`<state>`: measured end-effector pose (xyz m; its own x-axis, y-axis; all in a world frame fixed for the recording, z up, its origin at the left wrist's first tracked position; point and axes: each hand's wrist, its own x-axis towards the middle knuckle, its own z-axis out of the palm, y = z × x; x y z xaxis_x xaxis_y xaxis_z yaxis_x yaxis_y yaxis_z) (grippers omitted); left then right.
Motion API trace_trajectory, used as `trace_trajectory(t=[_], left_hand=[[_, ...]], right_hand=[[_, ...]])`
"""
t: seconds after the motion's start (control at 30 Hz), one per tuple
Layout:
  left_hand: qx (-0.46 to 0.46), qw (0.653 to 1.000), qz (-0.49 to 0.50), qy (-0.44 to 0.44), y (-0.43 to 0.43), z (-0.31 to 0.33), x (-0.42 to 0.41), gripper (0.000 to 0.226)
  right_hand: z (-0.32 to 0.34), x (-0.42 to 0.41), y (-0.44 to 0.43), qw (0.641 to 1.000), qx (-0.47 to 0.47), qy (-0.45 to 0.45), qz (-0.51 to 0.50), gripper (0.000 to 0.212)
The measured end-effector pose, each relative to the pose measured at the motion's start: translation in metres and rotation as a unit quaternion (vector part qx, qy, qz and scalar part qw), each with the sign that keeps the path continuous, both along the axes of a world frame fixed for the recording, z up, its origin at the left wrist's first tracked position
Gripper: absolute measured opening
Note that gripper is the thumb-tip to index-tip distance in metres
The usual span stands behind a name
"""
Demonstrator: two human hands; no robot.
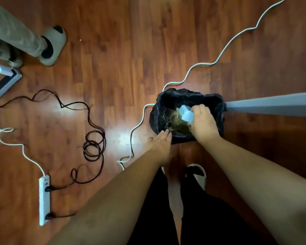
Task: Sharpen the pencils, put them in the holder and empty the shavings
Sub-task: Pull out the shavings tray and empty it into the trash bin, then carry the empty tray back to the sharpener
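A waste bin [159, 110] lined with a black bag stands on the wooden floor in front of my feet. My right hand [204, 123] holds a pale blue translucent shavings container [185, 113] tipped over the bin's opening. Brownish shavings [177, 122] lie piled at the bottom of the bag. My left hand [160, 140] hovers flat with fingers extended at the bin's near left rim, holding nothing. No pencils or holder are in view.
A grey table leg [272, 106] runs right beside the bin. A white cable [201, 65] snakes past the bin; a black cable [94, 138] coils at left near a white power strip [44, 198]. Another person's leg and slipper [51, 45] stand at upper left.
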<state>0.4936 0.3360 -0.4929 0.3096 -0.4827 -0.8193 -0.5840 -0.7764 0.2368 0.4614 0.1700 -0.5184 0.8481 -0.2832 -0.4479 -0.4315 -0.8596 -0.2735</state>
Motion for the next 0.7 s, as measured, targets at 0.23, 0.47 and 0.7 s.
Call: trace_trajectory(t=[0.23, 0.47, 0.7], left_hand=[[0.007, 1.000, -0.007, 0.013, 0.003, 0.012, 0.003, 0.085], [-0.022, 0.999, 0.037, -0.013, 0.004, 0.075, 0.008, 0.081], [-0.163, 0.969, 0.174, -0.065, -0.024, 0.202, 0.040, 0.083]], right_hand=[[0.012, 0.000, -0.012, 1.000, 0.013, 0.006, 0.003, 0.047], [0.079, -0.003, -0.020, 0.965, 0.127, -0.035, -0.227, 0.037], [0.216, -0.002, -0.036, 0.845, 0.376, -0.065, -0.374, 0.034]])
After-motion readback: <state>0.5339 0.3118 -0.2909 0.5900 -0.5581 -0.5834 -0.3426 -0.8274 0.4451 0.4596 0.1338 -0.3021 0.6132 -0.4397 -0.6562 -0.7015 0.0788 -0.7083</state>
